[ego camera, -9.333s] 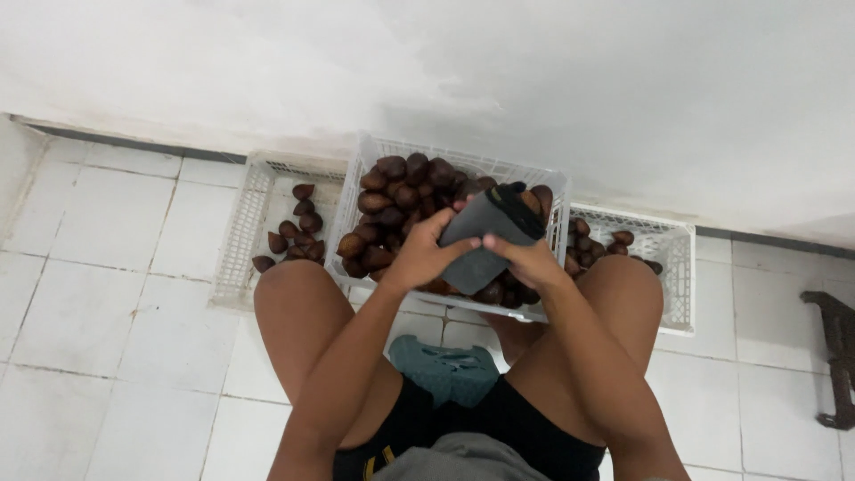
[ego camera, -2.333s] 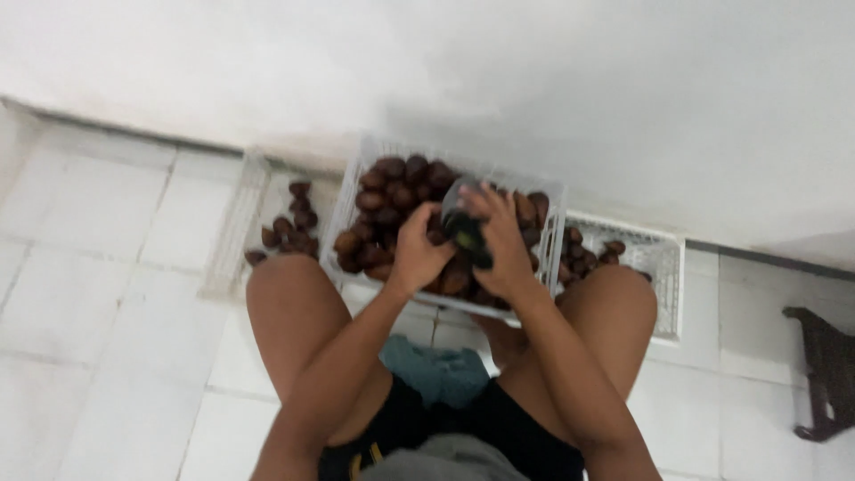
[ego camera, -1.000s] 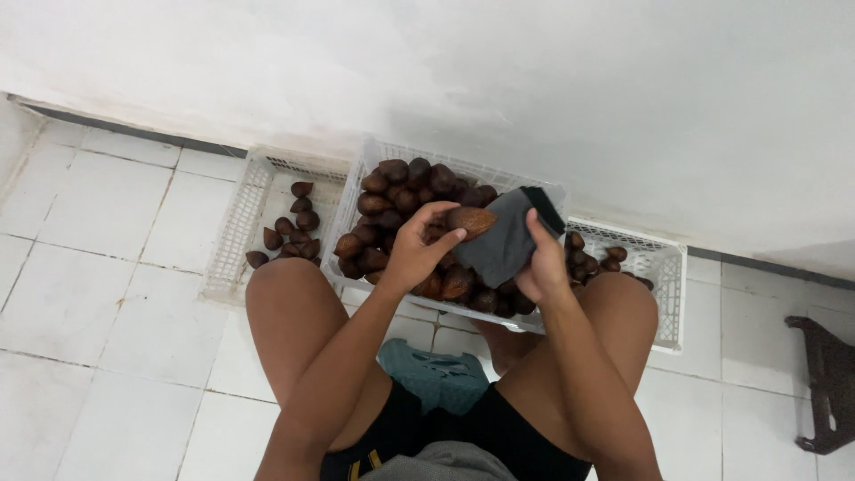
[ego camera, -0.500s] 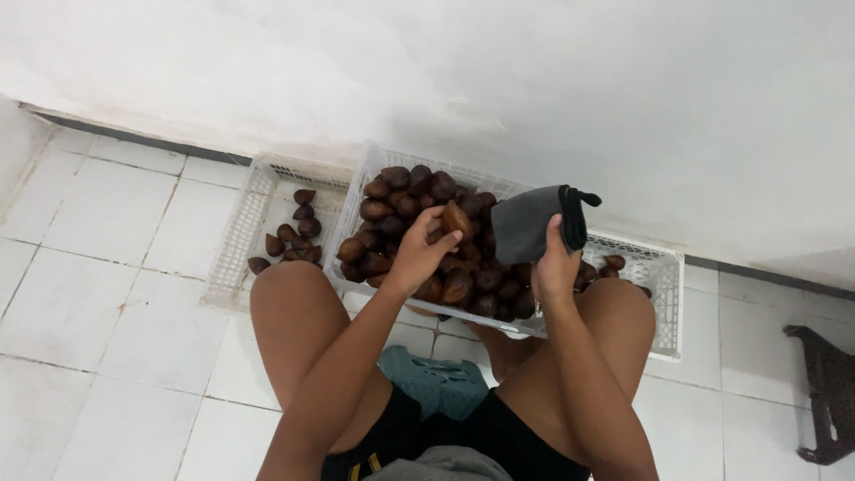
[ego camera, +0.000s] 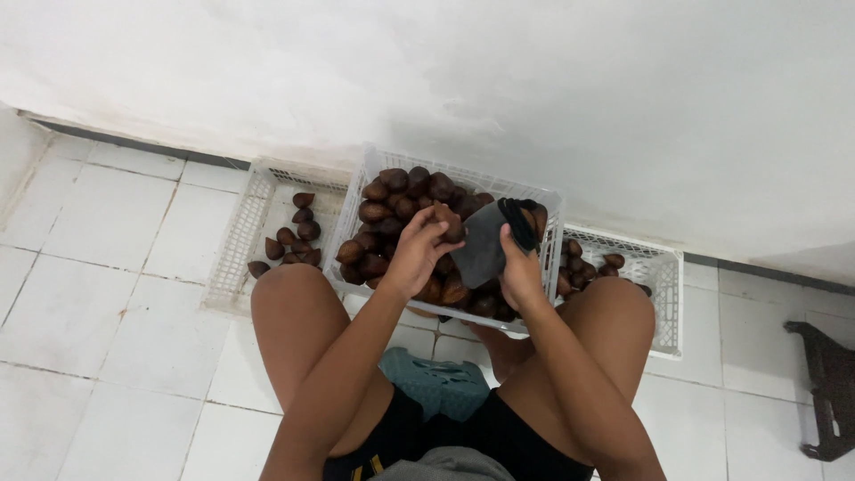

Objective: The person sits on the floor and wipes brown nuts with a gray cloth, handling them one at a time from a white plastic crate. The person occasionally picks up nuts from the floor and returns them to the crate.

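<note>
Sitting over the middle crate (ego camera: pixel 356 191), piled with brown scaly fruit, with emptier crates left (ego camera: pixel 233 258) and right (ego camera: pixel 663 294), the person works at its near-right side. The right hand (ego camera: pixel 521 272) grips a soft, limp dark cloth (ego camera: pixel 481 245), light, best pinched at its edge. The left hand (ego camera: pixel 417 254) pinches one fruit (ego camera: pixel 448 223), pointed, firm and probably prickly, beside the cloth.

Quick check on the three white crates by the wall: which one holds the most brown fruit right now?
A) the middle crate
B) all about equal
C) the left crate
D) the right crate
A: the middle crate is heaped with brown fruit, while the left crate and the right crate hold only a scattering.
</note>
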